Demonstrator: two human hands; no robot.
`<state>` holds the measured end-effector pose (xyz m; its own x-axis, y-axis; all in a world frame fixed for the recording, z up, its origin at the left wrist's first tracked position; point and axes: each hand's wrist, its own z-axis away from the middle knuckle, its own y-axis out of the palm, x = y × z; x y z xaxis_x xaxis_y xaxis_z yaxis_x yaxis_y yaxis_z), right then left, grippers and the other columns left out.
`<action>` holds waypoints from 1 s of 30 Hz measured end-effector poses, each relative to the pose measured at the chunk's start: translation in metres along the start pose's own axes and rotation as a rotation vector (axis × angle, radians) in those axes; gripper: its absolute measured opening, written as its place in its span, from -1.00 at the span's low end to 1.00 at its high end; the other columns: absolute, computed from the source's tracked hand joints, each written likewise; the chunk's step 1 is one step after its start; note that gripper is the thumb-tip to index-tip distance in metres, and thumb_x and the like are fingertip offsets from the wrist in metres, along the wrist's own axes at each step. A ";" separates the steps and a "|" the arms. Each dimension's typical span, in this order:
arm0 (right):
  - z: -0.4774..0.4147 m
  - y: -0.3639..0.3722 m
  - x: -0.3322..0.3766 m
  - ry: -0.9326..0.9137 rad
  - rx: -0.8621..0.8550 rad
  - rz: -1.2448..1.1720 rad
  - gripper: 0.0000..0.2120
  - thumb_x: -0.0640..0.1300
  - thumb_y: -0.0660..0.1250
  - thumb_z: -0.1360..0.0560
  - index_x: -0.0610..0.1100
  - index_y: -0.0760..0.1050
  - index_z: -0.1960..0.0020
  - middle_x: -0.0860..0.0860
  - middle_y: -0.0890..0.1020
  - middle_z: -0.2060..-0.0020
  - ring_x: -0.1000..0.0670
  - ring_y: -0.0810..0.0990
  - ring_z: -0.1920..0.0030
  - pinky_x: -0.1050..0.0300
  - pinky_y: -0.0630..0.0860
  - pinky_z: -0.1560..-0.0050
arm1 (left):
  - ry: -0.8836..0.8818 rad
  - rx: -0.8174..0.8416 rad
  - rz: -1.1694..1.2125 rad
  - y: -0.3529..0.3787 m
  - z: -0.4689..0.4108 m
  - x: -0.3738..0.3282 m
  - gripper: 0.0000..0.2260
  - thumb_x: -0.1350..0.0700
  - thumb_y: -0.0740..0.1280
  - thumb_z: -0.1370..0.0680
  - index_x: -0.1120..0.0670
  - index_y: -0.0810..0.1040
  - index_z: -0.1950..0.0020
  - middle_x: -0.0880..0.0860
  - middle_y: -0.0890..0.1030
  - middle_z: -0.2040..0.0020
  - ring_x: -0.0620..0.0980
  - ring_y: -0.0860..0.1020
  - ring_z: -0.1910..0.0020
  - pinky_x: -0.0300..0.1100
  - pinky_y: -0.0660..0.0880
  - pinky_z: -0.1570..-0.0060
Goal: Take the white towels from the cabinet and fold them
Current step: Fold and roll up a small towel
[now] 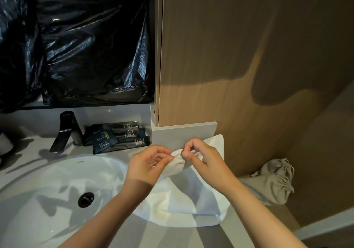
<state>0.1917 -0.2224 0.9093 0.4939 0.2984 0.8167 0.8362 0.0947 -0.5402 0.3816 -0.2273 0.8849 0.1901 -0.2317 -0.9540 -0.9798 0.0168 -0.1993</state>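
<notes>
Both hands meet over the white towel (183,200) and lift a bunched bit of its edge. The left hand (151,163) pinches the cloth between thumb and fingertips, and the right hand (201,157) nips the same fold just beside it with curled fingers. The rest of the towel lies rumpled on the grey worktop (172,236) to the right of the sink (57,180) - its lower left part spills over the basin's rim. Behind the basin stand a dark tap (65,131) and a pile of dark sachets (115,136). A black plastic sheet (76,46) hangs above them. To the right - near a wooden panel (249,56) - sits a grey drawstring bag (274,180).
</notes>
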 end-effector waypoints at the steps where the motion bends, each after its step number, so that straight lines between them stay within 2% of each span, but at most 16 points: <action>1: 0.001 0.001 0.000 0.019 0.024 -0.029 -0.96 -0.11 0.27 -0.60 -0.01 0.45 0.03 0.18 0.58 0.14 0.07 0.57 0.13 0.25 0.46 0.14 | -0.010 0.002 -0.001 0.000 0.000 0.002 -0.84 0.29 0.47 -0.45 0.02 0.64 0.13 -0.10 0.68 0.24 -0.16 0.63 0.26 -0.41 0.52 0.20; 3: 0.001 0.004 -0.004 0.064 0.075 -0.039 -0.97 -0.06 0.29 -0.60 0.05 0.48 -0.03 0.18 0.60 0.08 0.07 0.60 0.06 0.14 0.51 0.03 | -0.024 0.011 0.002 0.002 -0.001 0.004 -0.84 0.29 0.47 -0.45 0.03 0.64 0.16 -0.08 0.68 0.25 -0.17 0.62 0.28 -0.42 0.50 0.22; 5: 0.003 0.008 -0.011 0.095 0.085 -0.018 -0.91 -0.08 0.30 -0.59 0.05 0.51 -0.09 0.18 0.62 0.06 0.10 0.59 -0.01 0.12 0.53 -0.05 | -0.025 0.019 0.001 0.003 -0.002 0.007 -0.86 0.28 0.47 -0.45 0.03 0.64 0.17 -0.07 0.67 0.25 -0.17 0.62 0.29 -0.42 0.50 0.23; 9: 0.017 0.011 -0.032 0.134 0.036 0.003 -0.86 -0.10 0.30 -0.60 0.04 0.54 -0.13 0.22 0.62 0.01 0.18 0.57 -0.10 0.29 0.48 -0.12 | -0.041 0.087 -0.045 0.001 0.005 0.023 -0.83 0.25 0.47 -0.46 -0.03 0.64 0.21 -0.06 0.66 0.29 -0.09 0.60 0.30 -0.37 0.50 0.22; 11: 0.030 0.009 -0.047 0.190 -0.014 0.044 -0.86 -0.13 0.27 -0.61 0.03 0.55 -0.11 0.21 0.62 -0.03 0.21 0.56 -0.10 0.32 0.48 -0.10 | -0.079 0.113 -0.084 0.001 0.014 0.033 -0.81 0.24 0.46 -0.45 -0.06 0.63 0.23 -0.05 0.64 0.33 -0.06 0.60 0.31 -0.33 0.51 0.21; 14: 0.050 0.005 -0.067 0.263 -0.058 0.106 -0.86 -0.19 0.27 -0.60 0.02 0.56 -0.02 0.18 0.63 0.03 0.19 0.57 -0.04 0.36 0.48 0.00 | -0.080 0.097 -0.137 0.006 0.022 0.041 -0.83 0.26 0.47 -0.45 -0.01 0.63 0.23 -0.07 0.65 0.32 -0.11 0.61 0.30 -0.36 0.49 0.18; 18: 0.068 0.002 -0.078 0.273 -0.047 0.144 -0.77 -0.18 0.31 -0.58 0.17 0.53 0.05 0.24 0.62 0.08 0.24 0.58 0.03 0.45 0.46 0.09 | 0.013 0.182 -0.226 0.008 0.027 0.047 -0.91 0.22 0.46 -0.47 0.03 0.65 0.15 -0.11 0.66 0.22 -0.12 0.63 0.18 -0.36 0.51 0.12; 20: 0.076 0.000 -0.081 0.262 -0.047 0.161 -0.66 -0.22 0.31 -0.57 0.26 0.49 0.08 0.31 0.59 0.11 0.29 0.56 0.03 0.47 0.45 0.11 | 0.034 0.262 -0.304 0.003 0.032 0.053 -0.94 0.12 0.47 -0.47 -0.02 0.65 0.09 -0.17 0.65 0.14 -0.21 0.61 0.10 -0.44 0.47 0.07; 23: 0.087 -0.002 -0.084 0.272 -0.060 0.184 -0.63 -0.23 0.33 -0.56 0.29 0.46 0.08 0.33 0.55 0.13 0.31 0.53 0.03 0.48 0.43 0.11 | 0.120 0.361 -0.527 0.000 0.038 0.066 -0.81 -0.01 0.50 -0.44 -0.08 0.65 -0.03 -0.27 0.59 0.01 -0.39 0.48 0.00 -0.59 0.29 -0.04; 26: 0.096 -0.001 -0.086 0.282 -0.053 0.185 -0.62 -0.21 0.33 -0.56 0.32 0.45 0.09 0.33 0.55 0.16 0.29 0.53 0.04 0.47 0.43 0.12 | 0.171 0.430 -0.620 0.013 0.038 0.070 -0.73 -0.05 0.51 -0.41 -0.08 0.65 -0.10 -0.21 0.60 -0.04 -0.26 0.48 -0.08 -0.52 0.27 -0.10; 30: 0.103 0.000 -0.086 0.304 -0.034 0.175 -0.66 -0.23 0.33 -0.55 0.25 0.49 0.10 0.30 0.57 0.17 0.27 0.54 0.04 0.45 0.45 0.10 | 0.256 0.449 -0.679 0.035 0.034 0.070 -0.73 -0.03 0.52 -0.41 0.00 0.68 -0.07 -0.08 0.66 -0.02 -0.10 0.56 -0.04 -0.38 0.36 -0.07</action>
<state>0.1245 -0.1503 0.8182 0.6748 0.0109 0.7379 0.7373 0.0342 -0.6747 0.3626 -0.2100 0.8031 0.6543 -0.5431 -0.5263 -0.5306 0.1663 -0.8312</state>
